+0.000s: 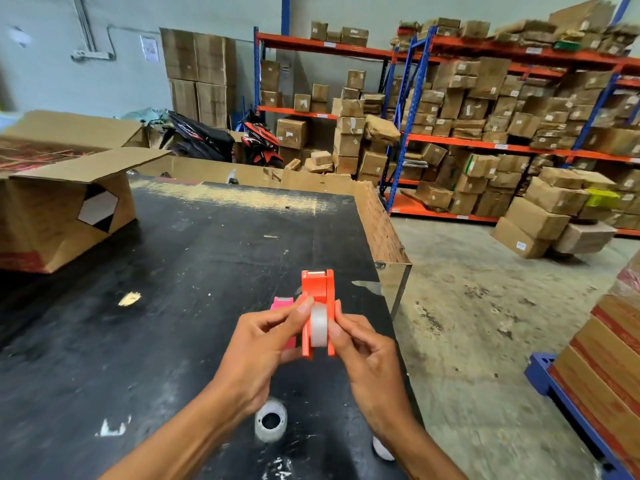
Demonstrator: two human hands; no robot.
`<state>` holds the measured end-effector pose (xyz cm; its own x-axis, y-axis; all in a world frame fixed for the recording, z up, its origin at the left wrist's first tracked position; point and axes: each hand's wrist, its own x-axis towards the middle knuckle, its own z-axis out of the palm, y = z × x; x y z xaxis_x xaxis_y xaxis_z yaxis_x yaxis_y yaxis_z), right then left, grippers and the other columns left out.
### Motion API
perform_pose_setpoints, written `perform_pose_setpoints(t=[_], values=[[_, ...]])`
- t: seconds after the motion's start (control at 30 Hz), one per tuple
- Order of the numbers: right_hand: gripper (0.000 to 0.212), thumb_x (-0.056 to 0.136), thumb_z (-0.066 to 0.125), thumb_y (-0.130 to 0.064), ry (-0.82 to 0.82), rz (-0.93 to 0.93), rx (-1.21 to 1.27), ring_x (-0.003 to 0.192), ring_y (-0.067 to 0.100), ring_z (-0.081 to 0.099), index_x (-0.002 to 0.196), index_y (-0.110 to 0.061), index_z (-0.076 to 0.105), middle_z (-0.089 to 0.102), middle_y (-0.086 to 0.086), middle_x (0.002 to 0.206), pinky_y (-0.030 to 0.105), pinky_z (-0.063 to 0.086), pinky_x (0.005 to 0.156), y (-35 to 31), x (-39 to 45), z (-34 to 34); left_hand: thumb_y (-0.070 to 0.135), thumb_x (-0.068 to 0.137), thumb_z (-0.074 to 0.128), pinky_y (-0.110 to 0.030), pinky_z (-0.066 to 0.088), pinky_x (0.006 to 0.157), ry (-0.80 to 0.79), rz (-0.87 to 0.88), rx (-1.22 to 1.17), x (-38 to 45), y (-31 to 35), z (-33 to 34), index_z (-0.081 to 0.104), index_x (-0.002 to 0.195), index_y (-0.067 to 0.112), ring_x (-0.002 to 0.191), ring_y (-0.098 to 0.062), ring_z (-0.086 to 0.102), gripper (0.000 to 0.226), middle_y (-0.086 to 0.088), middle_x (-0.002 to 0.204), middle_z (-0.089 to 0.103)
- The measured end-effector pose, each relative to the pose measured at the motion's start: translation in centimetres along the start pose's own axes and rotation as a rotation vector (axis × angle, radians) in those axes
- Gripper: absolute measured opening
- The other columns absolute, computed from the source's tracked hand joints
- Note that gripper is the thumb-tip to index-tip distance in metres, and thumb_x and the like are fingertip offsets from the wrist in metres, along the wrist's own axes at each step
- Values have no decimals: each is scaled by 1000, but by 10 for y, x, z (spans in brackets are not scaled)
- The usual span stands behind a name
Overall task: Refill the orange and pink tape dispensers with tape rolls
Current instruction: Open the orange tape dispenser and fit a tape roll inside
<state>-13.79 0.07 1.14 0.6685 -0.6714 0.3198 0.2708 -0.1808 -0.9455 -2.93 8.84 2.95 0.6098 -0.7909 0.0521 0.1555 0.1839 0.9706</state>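
While both hands (pixel 311 344) grip it, orange dispenser (pixel 318 292) upright, cutter end away.

My head camera looks forward and down, close over my black table (pixel 173 271), shelving (pixel 485 143) far beyond.

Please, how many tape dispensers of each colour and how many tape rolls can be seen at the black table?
Orange tape dispenser: 1, held in both hands
Pink tape dispenser: 1, mostly hidden behind the left hand
Tape rolls: 2, one in the orange dispenser, one lying on the table
Total: 4
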Motion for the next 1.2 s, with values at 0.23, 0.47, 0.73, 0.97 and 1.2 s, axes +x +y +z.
perform_pose_setpoints(t=[0.23, 0.47, 0.73, 0.97, 1.2], values=[[30, 88, 61, -16, -128, 16, -80, 101, -1, 65, 117, -22, 65, 75, -15, 100, 12, 49, 86, -6, 17, -31, 21, 86, 60, -27, 59, 70, 43, 59, 62, -4, 1, 14, 74, 103, 8, 94, -22, 71, 26, -11, 104, 76], [40, 84, 62, -24, -67, -62, -6, 105, 1, 65, 123, -14, 61, 70, -5, 111, 14, 51, 90, -18, 31, -34, 16, 86, 59, -27, 58, 70, 57, 142, 57, -12, -4, 31, 70, 109, 4, 103, -22, 68, 29, -13, 113, 72], [50, 86, 43, -45, -136, -56, -70, 104, -16, 57, 132, -27, 51, 64, -16, 113, -1, 40, 82, -13, 29, -33, 17, 87, 58, -32, 60, 76, 91, 155, 83, -15, -2, 34, 70, 110, 5, 104, -26, 69, 28, -11, 110, 74], [29, 89, 54, -36, -242, 22, -129, 105, -17, 56, 115, -49, 52, 63, -29, 110, 4, 43, 84, -7, 28, -36, 16, 85, 62, -28, 61, 71, 220, 106, 11, -7, -6, 34, 70, 109, 8, 88, -19, 73, 27, -10, 101, 77], [16, 85, 66, -27, -112, 43, -157, 94, 13, 70, 98, -36, 70, 75, -4, 100, 32, 57, 84, 0, 29, -40, 16, 86, 62, -21, 57, 61, 209, 26, 9, 1, -17, 34, 71, 108, 7, 81, -17, 74, 25, -10, 95, 78]])
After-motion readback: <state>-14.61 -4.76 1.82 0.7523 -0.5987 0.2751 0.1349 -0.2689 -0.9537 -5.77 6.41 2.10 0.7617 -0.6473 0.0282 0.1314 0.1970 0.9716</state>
